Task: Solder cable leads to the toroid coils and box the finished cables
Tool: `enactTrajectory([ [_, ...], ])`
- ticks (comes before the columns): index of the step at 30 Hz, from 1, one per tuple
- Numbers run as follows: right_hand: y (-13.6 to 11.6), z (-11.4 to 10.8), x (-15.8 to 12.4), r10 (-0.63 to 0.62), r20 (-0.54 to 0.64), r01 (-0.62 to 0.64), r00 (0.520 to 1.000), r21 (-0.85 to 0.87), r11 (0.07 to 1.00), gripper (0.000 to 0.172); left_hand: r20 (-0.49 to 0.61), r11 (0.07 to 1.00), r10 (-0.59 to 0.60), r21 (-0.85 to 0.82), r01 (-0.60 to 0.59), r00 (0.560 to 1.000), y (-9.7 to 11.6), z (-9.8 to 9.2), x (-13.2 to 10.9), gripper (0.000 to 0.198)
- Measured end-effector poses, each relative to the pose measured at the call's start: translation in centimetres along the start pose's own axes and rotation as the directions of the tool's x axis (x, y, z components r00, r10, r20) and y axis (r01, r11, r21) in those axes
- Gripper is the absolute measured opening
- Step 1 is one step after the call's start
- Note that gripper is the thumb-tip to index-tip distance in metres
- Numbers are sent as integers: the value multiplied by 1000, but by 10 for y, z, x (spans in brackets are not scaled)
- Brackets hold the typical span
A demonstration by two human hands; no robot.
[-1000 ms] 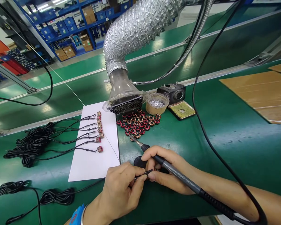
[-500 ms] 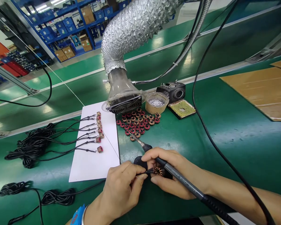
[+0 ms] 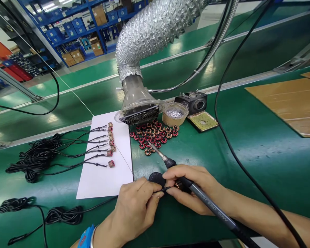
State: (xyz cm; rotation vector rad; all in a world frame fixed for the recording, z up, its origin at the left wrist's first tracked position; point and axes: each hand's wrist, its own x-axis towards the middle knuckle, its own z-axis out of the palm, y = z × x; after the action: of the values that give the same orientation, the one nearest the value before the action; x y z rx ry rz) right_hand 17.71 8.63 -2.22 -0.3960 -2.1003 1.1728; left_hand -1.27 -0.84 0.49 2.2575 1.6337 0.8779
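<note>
Right of the white sheet (image 3: pixel 103 182), a copper-and-black coil (image 3: pixel 179 186) had become mostly hidden by fingers.
The person's right hand (image 3: pixel 201 189), loosely curled, gripped a soldering iron (image 3: pixel 209 203) and the coil, whose ring had faced the camera half a second earlier; that suggested it was being turned to meet the wire. The left hand (image 3: pixel 136 206), pinched at its fingertips, held a black cable (image 3: pixel 100 205), its end beyond the sheet's near right corner; no join could be made out. The iron's handle read "ESD", then seemingly "90W", the rest blurred; the blue wristband's (image 3: pixel 85 237) mark was illegible.
</note>
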Motion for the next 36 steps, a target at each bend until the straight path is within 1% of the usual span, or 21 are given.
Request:
enactTrajectory([
  [3,-2,0,0,-39,-6,39,999,-48,998,38,5,1000,-8,0,8,1000,1,0,0,12],
  [7,-2,1,1,-136,-49,129,990,-116,985,37,28,998,-51,-30,52,998,3,-2,0,12],
  [10,-1,2,2,-152,-44,147,987,-111,983,33,37,998,-53,-34,55,998,2,-1,0,11],
  [15,-1,1,3,-178,-36,174,983,-90,981,31,11,1000,-11,-23,12,1000,1,0,0,11],
  [18,-2,-1,5,-150,-9,149,989,-60,987,34,-4,999,-17,-34,17,1000,3,-1,2,10],
  [22,3,-2,4,-80,57,79,995,19,997,44,-50,999,5,-50,-7,999,6,-4,3,9],
  [25,6,0,1,14,92,-24,996,107,994,47,-59,998,-1,-56,-3,998,6,-4,3,9],
  [27,7,2,0,80,115,-101,990,193,976,48,-63,998,-8,-61,4,998,6,-4,2,9],
  [29,5,4,-1,118,136,-152,984,273,950,48,-65,998,-18,-64,14,998,5,-3,2,9],
  [32,1,5,-1,118,127,-152,985,299,942,47,-59,996,-53,-73,48,997,6,-3,0,9],
  [34,-1,5,0,96,69,-109,993,227,968,44,-55,993,-81,-87,76,995,7,-3,-1,9],
  [36,-3,5,1,28,3,-28,1000,106,994,42,-61,991,-93,-103,87,994,7,-3,-2,8],
])
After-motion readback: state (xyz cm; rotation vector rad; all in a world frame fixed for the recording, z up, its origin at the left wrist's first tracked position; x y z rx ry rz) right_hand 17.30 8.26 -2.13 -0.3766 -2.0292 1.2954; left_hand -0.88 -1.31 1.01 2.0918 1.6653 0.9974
